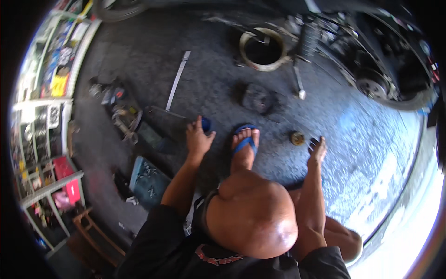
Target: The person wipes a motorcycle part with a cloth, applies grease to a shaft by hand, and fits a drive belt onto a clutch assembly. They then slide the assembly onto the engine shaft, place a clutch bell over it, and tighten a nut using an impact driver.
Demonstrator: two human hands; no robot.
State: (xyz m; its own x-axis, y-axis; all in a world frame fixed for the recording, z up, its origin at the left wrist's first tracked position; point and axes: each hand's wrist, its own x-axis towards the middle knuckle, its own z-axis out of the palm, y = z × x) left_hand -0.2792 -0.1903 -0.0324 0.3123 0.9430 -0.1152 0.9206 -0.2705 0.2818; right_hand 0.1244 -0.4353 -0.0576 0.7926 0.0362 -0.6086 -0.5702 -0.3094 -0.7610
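My left hand point(199, 140) is low over the dark floor, left of my foot. Its thumb and forefinger sit on either side of a small round blue cup-like piece point(206, 124), and the other fingers stretch past it. To the right of my leg, my right hand point(317, 151) hangs with its fingers apart and dark at the tips; nothing shows clearly in it. Just left of that hand a small round brownish-yellow tin point(298, 138) stands on the floor. My foot in a blue flip-flop point(245, 145) rests between the two hands.
Ahead lies a blurred dark block-shaped part point(260, 98), with a round pale-rimmed basin point(264, 51) beyond it. A partly dismantled motorcycle point(371, 56) fills the far right. Leftward are a metal strip point(178, 81), loose parts point(124, 111), a tray of small hardware point(149, 179) and shelves point(51, 153).
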